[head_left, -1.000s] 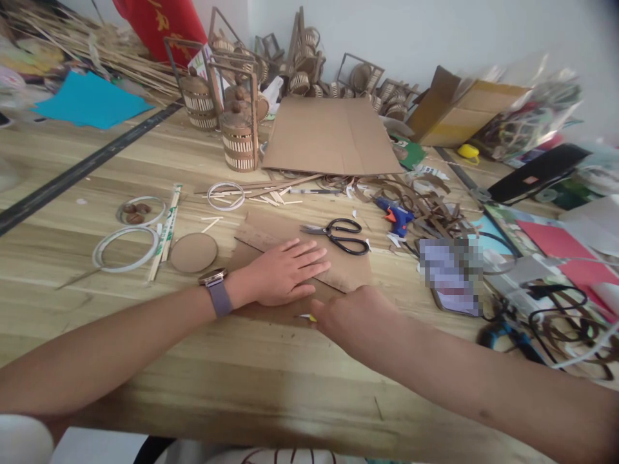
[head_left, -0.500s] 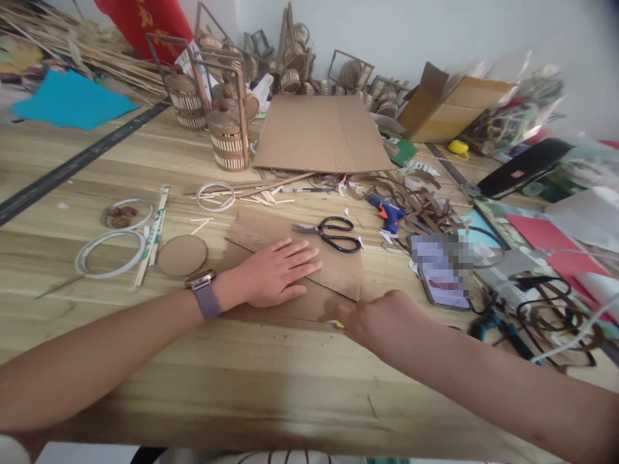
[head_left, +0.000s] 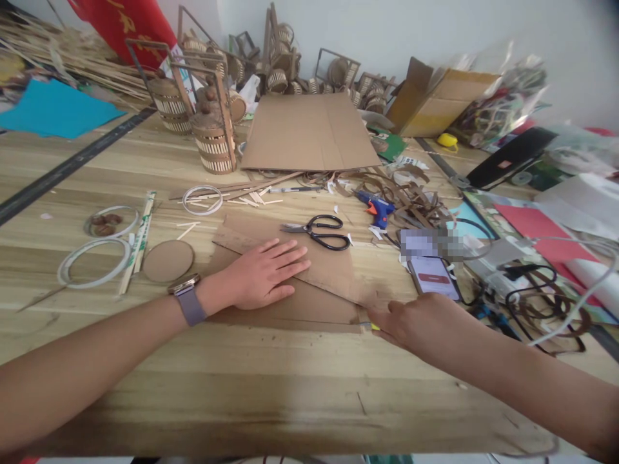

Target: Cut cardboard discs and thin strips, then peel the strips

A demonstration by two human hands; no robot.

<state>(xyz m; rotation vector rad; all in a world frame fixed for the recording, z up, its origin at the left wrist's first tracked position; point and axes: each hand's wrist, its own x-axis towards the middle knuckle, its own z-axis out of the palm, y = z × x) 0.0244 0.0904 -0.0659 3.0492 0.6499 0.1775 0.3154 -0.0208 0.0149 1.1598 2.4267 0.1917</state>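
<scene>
The right hand (head_left: 416, 322) has its grip closed around a yellow-handled knife (head_left: 375, 327), mostly covered by the fingers; only a bit of yellow and a thin, blurred tip show, so I cannot tell exactly how the fingers wrap it. The tip lies at the right end of the near edge of the cardboard (head_left: 309, 306), to the near right of the scissors (head_left: 308, 229). That edge is the relation that matters: it runs left to right, roughly across the person's front, and extends leftward from the knife, with the right hand at its right end. The right forearm comes in from the lower right, hand low and turned knuckles up.

The left hand (head_left: 264, 274) holds nothing: palm down, fingers spread, it presses on the cardboard to the near left of the scissors, its forearm reaching in from the left with a wristwatch (head_left: 189, 304) on it. The scissors rest on the upper layer of cardboard, which slants over the lower; whether these are one piece is unclear.

Right of the scissors lie a glue gun (head_left: 382, 212) and, nearer, a phone (head_left: 435, 280). Left of them, a cardboard disc (head_left: 169, 261) lies on the bench (head_left: 242, 393). Beyond them lies a large cardboard sheet (head_left: 309, 132).
</scene>
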